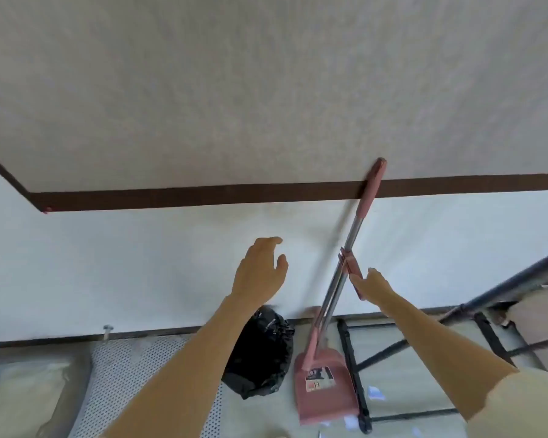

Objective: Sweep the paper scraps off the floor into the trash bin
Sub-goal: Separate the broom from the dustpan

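Scraps [376, 392] on pale floor [408, 390]

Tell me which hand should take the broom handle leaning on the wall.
Right hand: it already reaches the pink-and-steel broom handle at its clip, while the open left hand hovers apart, nearer the black trash bag.

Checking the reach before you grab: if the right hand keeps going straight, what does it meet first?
Probably the pink clip on the broom handles; the right hand looks almost touching it, though depth is unclear.
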`<state>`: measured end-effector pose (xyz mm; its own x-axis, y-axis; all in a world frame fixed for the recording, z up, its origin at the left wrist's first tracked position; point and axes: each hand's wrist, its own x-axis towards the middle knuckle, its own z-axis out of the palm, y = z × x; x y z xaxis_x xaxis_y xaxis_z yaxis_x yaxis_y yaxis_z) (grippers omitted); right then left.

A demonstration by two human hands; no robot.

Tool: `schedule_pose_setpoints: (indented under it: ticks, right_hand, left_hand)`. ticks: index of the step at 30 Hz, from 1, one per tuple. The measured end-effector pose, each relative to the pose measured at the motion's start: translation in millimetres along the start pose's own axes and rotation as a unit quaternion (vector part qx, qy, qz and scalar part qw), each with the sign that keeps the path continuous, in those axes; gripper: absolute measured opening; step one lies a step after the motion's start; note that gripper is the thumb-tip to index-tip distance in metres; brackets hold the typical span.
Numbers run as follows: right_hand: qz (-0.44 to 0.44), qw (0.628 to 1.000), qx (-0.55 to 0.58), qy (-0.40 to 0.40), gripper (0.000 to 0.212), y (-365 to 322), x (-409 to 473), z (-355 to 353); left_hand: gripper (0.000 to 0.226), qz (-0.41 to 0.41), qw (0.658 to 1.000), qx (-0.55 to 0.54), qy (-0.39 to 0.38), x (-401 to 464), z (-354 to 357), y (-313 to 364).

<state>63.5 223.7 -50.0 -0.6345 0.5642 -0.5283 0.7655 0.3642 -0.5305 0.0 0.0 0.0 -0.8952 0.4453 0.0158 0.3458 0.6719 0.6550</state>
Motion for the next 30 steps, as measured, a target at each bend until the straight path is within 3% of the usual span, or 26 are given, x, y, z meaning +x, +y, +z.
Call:
schedule_pose_setpoints:
  ticks: [3,7,10,21,27,30]
  right_hand:
    - [0.033,0.998,0.049,-0.013,0.032,10,26,20]
    - [0.031,0.999,0.005,-0.011,0.031,22,24,32]
    - [0.041,0.999,0.033,-0.003,0.028,43,10,30]
    - [-0.021,0.99,0.138,-0.015,0.019,105,-108,9]
    - [-0.084,0.974,0.182,-0.108,0.018,130,-183,-8]
    - [-0.073,0.97,0.171,-0.156,0.021,150,-204,-9]
  left_hand:
    - [0.04,-0.045,0.998,-0.039,-0.024,-1,21,-15]
    - [0.04,-0.078,0.994,-0.048,-0.057,-14,38,-32]
    - [0.039,-0.087,0.993,-0.049,-0.067,-21,40,-32]
    - [0.04,-0.029,0.991,-0.044,-0.125,-92,41,21]
    - [0.064,-0.013,0.987,-0.101,-0.126,-144,38,49]
    - [0.065,-0.009,0.968,-0.163,-0.189,-174,40,56]
